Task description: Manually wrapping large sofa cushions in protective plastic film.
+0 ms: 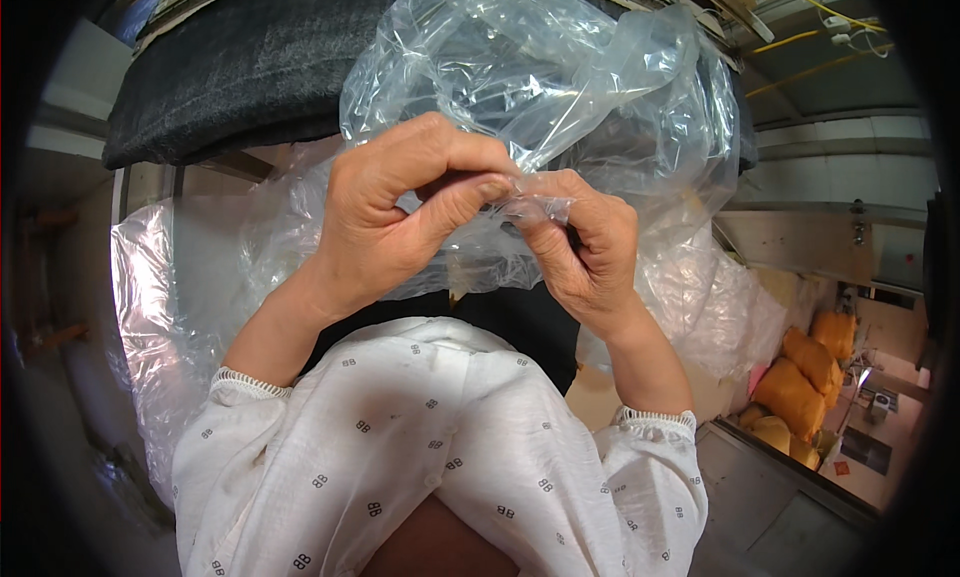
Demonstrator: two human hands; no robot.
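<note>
A large clear plastic bag (480, 47) lies crumpled in front of me, its film gathered to a narrow twist between my fingers. My left hand (405, 207) pinches that gathered film between thumb and forefinger. Right beside it, the thumb and fingers of my right hand (585, 237) close on the same film, and the two sets of fingertips touch or nearly touch. A small flap of clear film shows over the right fingertips. What lies inside the pinch is hidden.
Dark plush fabric (240, 72) covers the surface at the back left. More clear plastic sheeting (150, 307) hangs down at the left, and another sheet (710, 307) spreads at the right. Orange-brown bundles (800, 382) stand farther right. Yellow cables (825, 12) run at the upper right.
</note>
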